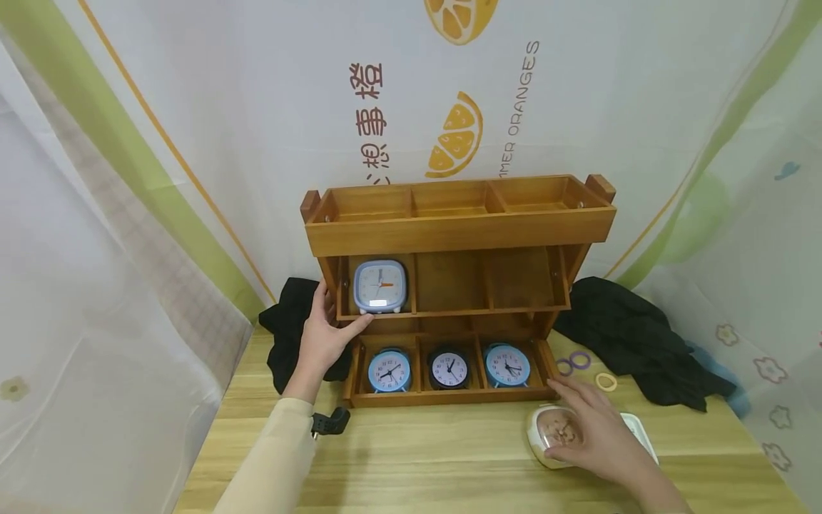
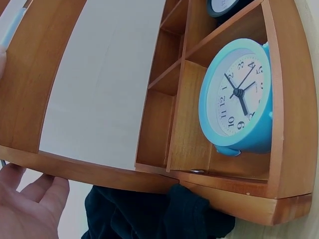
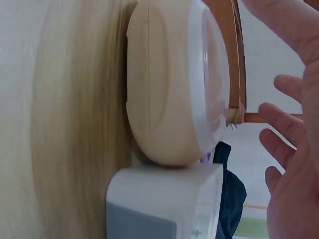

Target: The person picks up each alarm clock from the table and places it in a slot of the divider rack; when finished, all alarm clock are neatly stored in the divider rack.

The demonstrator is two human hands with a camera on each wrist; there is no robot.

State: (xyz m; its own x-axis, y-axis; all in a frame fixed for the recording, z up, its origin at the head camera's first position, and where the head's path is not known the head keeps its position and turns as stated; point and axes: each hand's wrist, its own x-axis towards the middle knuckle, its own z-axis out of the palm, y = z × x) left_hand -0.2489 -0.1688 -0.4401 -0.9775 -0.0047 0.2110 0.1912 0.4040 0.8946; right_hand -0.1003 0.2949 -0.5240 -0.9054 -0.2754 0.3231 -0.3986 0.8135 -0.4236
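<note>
My left hand (image 1: 324, 339) holds the left side of a three-tier wooden organizer (image 1: 459, 232), thumb in front and fingers at the outer side (image 2: 35, 204). Just above that thumb, a squarish periwinkle alarm clock (image 1: 380, 285) stands in the middle tier's left compartment. On the table at the right, my right hand (image 1: 597, 435) hovers with spread fingers over a rounded cream clock (image 1: 557, 427). In the right wrist view, a gap shows between those fingers (image 3: 286, 129) and the cream clock (image 3: 164, 84). Beside it lies a white-and-grey object (image 3: 149, 209), partly hidden by my hand in the head view.
The bottom tier holds a blue round clock (image 1: 389, 371), a black one (image 1: 449, 368) and another blue one (image 1: 507, 365). Dark cloths (image 1: 632, 343) flank the organizer. Purple rings (image 1: 580, 360) and a yellow ring (image 1: 606, 382) lie at right, a black strap (image 1: 330, 421) by my left wrist.
</note>
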